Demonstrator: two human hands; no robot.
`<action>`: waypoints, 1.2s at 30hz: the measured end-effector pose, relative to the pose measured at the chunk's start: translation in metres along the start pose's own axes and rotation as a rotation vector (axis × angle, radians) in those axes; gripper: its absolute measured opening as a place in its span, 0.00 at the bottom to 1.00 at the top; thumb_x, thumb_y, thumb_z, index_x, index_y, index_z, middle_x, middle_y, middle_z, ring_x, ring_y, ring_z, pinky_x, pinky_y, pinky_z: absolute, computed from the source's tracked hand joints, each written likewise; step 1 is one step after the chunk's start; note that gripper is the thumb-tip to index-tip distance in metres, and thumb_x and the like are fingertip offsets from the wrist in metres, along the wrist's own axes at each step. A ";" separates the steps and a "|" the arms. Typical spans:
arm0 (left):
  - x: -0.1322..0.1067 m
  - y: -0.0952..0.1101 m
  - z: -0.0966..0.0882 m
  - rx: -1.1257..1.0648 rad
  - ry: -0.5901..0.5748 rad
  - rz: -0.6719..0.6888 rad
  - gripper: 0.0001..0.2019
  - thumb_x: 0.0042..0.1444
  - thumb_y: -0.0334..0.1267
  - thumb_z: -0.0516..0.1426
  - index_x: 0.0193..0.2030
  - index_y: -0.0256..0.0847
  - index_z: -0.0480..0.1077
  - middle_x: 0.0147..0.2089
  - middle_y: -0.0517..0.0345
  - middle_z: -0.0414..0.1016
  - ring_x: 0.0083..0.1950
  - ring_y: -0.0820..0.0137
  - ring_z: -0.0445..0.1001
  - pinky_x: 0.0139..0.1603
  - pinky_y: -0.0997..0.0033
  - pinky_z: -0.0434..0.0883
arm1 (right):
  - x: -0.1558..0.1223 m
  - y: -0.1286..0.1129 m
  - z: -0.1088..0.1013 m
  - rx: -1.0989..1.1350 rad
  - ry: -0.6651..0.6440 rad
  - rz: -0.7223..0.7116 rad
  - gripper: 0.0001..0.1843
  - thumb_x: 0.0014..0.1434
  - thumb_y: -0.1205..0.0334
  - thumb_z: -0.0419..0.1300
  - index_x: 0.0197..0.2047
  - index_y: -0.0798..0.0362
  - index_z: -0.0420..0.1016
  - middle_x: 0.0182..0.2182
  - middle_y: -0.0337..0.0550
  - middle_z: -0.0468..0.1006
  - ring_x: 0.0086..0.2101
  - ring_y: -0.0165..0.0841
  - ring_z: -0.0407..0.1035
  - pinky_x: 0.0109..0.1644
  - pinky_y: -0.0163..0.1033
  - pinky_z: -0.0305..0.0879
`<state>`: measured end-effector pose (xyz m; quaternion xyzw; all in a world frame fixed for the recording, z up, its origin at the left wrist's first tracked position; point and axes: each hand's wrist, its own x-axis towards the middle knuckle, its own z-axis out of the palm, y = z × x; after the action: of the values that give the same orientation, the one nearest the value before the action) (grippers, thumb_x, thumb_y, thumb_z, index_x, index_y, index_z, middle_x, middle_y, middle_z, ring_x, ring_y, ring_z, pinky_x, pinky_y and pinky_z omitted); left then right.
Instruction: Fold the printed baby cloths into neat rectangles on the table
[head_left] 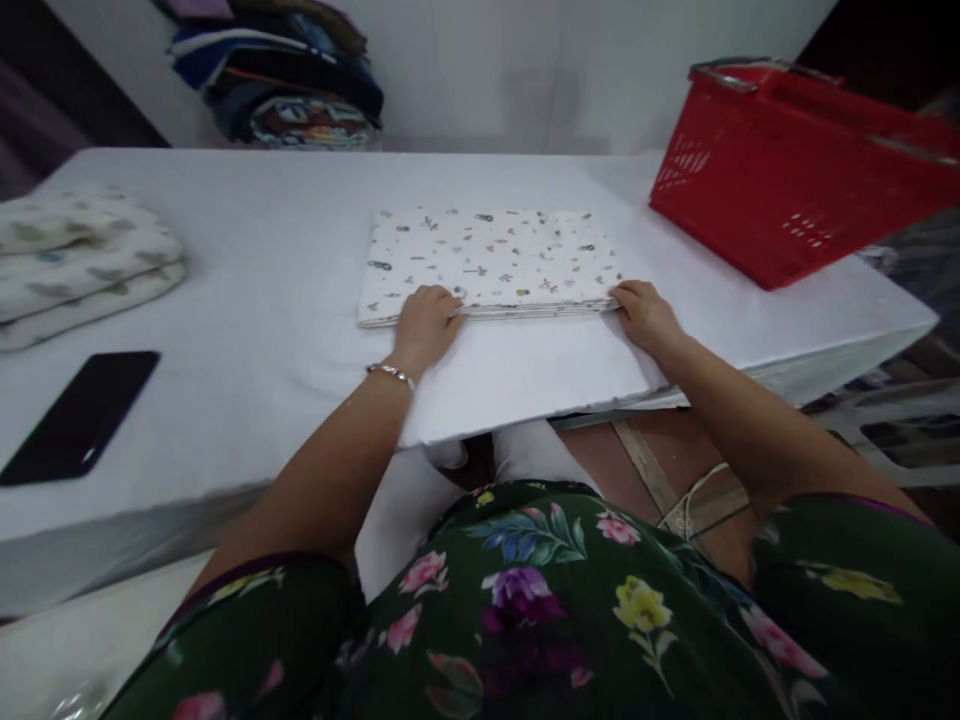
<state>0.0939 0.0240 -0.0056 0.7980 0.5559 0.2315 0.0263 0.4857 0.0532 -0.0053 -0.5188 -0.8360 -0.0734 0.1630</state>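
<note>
A folded white cloth [495, 255] with a small scattered print lies flat on the white-covered table [247, 250], its layered edge facing me. My left hand [427, 325], with a bracelet at the wrist, grips that near edge left of its middle, fingers on top. At the near right corner, my right hand [646, 315] pinches the cloth between thumb and fingers. Both thumbs are partly hidden by the hands and the fabric.
A red plastic basket [780, 170] with metal handles stands at the right. To the left are a black phone [82, 415] and a folded patterned blanket [82, 260]. A pile of folded fabrics [285, 75] sits behind the table's far edge by the wall.
</note>
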 end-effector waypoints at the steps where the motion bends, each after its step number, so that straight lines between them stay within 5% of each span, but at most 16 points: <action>1: -0.001 0.000 0.000 -0.009 -0.001 0.000 0.12 0.59 0.40 0.51 0.45 0.42 0.73 0.47 0.50 0.70 0.52 0.58 0.63 0.53 0.56 0.61 | 0.000 0.000 0.000 -0.009 -0.009 -0.007 0.23 0.56 0.68 0.49 0.54 0.55 0.70 0.52 0.51 0.70 0.51 0.45 0.61 0.53 0.50 0.63; 14: -0.005 -0.001 0.002 -0.013 0.003 0.009 0.12 0.59 0.36 0.52 0.47 0.40 0.71 0.49 0.51 0.70 0.52 0.61 0.63 0.53 0.59 0.62 | 0.004 0.001 -0.011 -0.158 -0.142 -0.047 0.26 0.55 0.67 0.51 0.58 0.56 0.66 0.55 0.56 0.68 0.53 0.45 0.60 0.54 0.47 0.61; 36: -0.008 -0.002 -0.002 0.004 0.025 -0.003 0.08 0.59 0.35 0.53 0.42 0.39 0.72 0.47 0.50 0.69 0.52 0.59 0.63 0.51 0.57 0.61 | -0.004 0.004 -0.008 -0.170 -0.067 -0.009 0.21 0.58 0.64 0.49 0.52 0.54 0.72 0.51 0.54 0.72 0.50 0.44 0.63 0.52 0.45 0.63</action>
<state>0.0896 0.0171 -0.0073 0.7944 0.5576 0.2402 0.0183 0.4924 0.0491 0.0006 -0.5291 -0.8341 -0.1272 0.0899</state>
